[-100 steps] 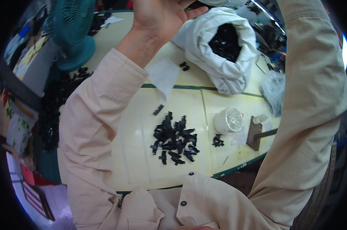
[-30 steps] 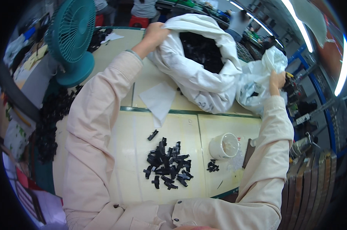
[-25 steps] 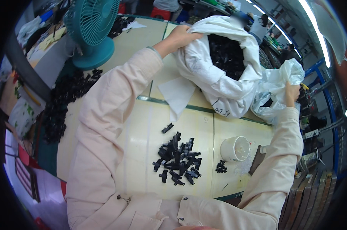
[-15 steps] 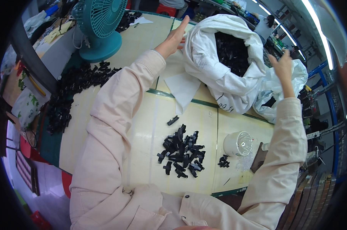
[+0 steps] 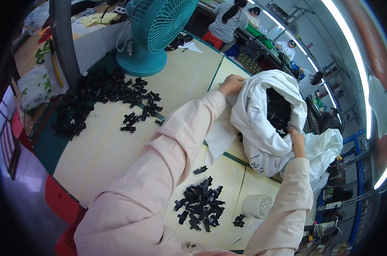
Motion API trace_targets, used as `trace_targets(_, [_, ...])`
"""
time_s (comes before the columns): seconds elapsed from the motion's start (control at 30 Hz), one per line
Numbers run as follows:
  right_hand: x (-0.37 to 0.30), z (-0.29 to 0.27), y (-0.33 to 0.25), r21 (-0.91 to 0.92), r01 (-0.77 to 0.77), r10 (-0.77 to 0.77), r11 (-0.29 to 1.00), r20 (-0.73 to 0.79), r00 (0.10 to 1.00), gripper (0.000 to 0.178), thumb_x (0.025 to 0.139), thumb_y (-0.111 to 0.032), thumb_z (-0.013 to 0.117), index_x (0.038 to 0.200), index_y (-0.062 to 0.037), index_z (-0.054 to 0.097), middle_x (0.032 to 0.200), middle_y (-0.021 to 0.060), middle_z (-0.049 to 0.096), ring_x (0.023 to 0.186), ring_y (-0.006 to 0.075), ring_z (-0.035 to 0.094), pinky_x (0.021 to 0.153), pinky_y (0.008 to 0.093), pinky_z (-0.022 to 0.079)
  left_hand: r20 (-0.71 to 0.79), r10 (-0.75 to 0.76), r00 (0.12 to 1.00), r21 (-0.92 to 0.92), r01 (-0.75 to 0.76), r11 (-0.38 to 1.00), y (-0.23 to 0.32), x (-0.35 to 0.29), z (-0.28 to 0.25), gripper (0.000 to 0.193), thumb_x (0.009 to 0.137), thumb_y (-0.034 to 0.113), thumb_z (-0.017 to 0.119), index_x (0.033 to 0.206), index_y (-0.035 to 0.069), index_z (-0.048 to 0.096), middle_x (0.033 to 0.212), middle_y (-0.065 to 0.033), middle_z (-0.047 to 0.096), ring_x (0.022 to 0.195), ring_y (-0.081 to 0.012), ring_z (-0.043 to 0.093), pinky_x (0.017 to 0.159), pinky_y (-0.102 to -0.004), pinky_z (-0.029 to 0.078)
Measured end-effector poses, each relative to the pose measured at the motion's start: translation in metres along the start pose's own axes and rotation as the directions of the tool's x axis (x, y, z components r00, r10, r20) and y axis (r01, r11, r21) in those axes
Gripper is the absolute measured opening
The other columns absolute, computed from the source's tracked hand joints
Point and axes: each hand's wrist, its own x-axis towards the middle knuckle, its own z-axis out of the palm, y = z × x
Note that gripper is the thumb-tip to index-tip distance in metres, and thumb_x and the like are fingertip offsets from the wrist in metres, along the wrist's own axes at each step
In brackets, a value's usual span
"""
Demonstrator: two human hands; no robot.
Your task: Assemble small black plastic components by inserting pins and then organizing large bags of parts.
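A white woven sack [image 5: 254, 121] with a rolled-down rim stands at the far right of the table, its mouth full of black plastic parts [image 5: 277, 112]. My left hand [image 5: 232, 84] is closed on the sack's far left edge, its fingertips partly hidden. At the near right of the mouth, my right hand [image 5: 296, 141] grips the rim, some fingers out of sight inside. Nearer me lies a pile of black plastic clip-like parts [image 5: 200, 205], with a single part [image 5: 200, 170] just beyond it.
Left of my arm, a larger spread of black parts [image 5: 103, 91] lies before a teal fan [image 5: 144, 62]. A white sheet [image 5: 220, 138] touches the sack's left. A white plastic bag [image 5: 323, 149] sits to its right; a white tub [image 5: 254, 206] stands nearer. Co-workers [image 5: 229, 19] are beyond.
Both hands were open beside the sack and have closed on it. The sack's mouth has tilted and looks narrower. My view has shifted, showing more of the room beyond.
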Motion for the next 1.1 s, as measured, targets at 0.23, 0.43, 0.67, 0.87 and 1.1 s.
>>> trace_targets(0.23, [-0.015,0.026,-0.046,0.606,-0.079,0.002,0.791,0.127,0.992,0.083,0.062,-0.04,0.072,0.121,0.0136,0.045,0.111,0.0199,0.056,0.094,0.0291,0.058,0.083,0.0354,0.044,-0.256,-0.258,0.932,0.326,0.335,0.884,-0.034,0.013,-0.036,0.084,0.073,0.067,0.046,0.125,0.001,0.049,0.139,-0.0187,0.031,0.13,-0.034,0.026,0.102,-0.0489,0.026])
trace_targets(0.43, [-0.016,0.024,-0.051,0.649,0.032,-0.067,0.76,0.03,0.997,0.073,0.062,-0.037,0.072,0.113,0.012,0.054,0.105,0.0177,0.059,0.094,0.0248,0.058,0.083,0.0349,0.043,-0.129,-0.27,0.954,0.381,0.299,0.875,-0.045,0.028,-0.046,0.08,0.076,0.062,0.046,0.123,-0.003,0.049,0.131,-0.0255,0.043,0.126,-0.0379,0.036,0.106,-0.0524,0.012])
trace_targets(0.67, [-0.031,0.032,-0.097,0.749,-0.066,-0.025,0.659,0.11,0.994,0.065,0.063,-0.033,0.071,0.11,0.0103,0.055,0.1,0.0174,0.06,0.084,0.0244,0.06,0.074,0.0342,0.046,-0.19,-0.228,0.955,0.298,0.278,0.913,-0.052,0.025,-0.089,0.092,0.073,0.072,0.046,0.112,-0.011,0.054,0.118,-0.027,0.054,0.114,-0.0355,0.049,0.098,-0.0442,0.032])
trace_targets(0.87, [-0.001,0.017,-0.063,0.73,-0.022,-0.092,0.683,0.116,0.989,0.042,0.067,-0.012,0.062,0.104,0.008,0.058,0.088,0.0148,0.062,0.071,0.0239,0.059,0.065,0.0347,0.047,-0.174,-0.224,0.959,0.119,0.246,0.962,-0.071,0.026,-0.048,0.088,0.077,0.062,0.053,0.126,-0.009,0.039,0.13,-0.0237,0.043,0.118,-0.0327,0.046,0.098,-0.0443,0.034])
trace_targets(1.1, [-0.017,0.019,-0.009,0.022,0.253,-0.252,0.967,-0.061,0.966,0.038,0.073,-0.015,0.061,0.102,0.0097,0.059,0.101,0.0282,0.061,0.099,0.0392,0.059,0.083,0.0404,0.046,-0.02,-0.441,0.897,-0.795,0.253,0.551,-0.051,0.024,-0.043,0.08,0.075,0.045,0.068,0.133,0.001,0.036,0.134,-0.012,0.043,0.115,-0.026,0.047,0.095,-0.0347,0.039])
